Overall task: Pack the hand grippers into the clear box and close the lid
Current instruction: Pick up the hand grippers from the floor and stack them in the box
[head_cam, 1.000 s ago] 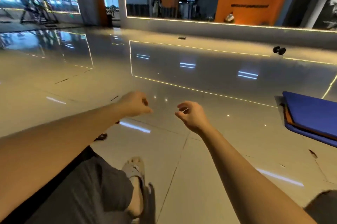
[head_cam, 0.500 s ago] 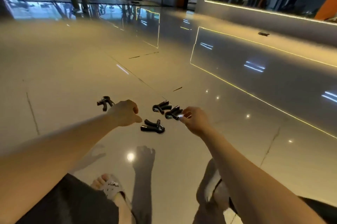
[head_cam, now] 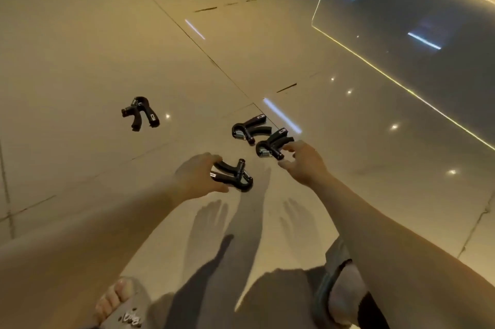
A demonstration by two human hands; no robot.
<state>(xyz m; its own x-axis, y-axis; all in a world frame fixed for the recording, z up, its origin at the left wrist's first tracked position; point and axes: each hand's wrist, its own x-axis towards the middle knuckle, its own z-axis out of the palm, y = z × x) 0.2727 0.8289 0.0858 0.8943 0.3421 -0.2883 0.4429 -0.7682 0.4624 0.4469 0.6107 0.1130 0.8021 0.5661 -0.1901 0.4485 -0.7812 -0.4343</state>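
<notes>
Several black hand grippers lie on the glossy tiled floor. The nearest hand gripper (head_cam: 233,175) lies just right of my left hand (head_cam: 197,180), whose fingers and thumb are spread on either side of its handle ends. My right hand (head_cam: 304,164) reaches over a second hand gripper (head_cam: 272,144), with fingertip and thumb at its handle tips. A third hand gripper (head_cam: 248,127) lies just behind that one. A fourth hand gripper (head_cam: 139,113) lies apart at the far left. The clear box is not in view.
My knees and a sandalled foot (head_cam: 119,307) are at the bottom of the view. Shadows of both hands with spread fingers fall on the floor (head_cam: 80,47) below them. A glowing line borders a darker floor area (head_cam: 401,34) at the upper right.
My view has swung down and to the left, from the open hall to the grippers on the floor. Both hands have opened from loose fists and reached down to the two nearest grippers.
</notes>
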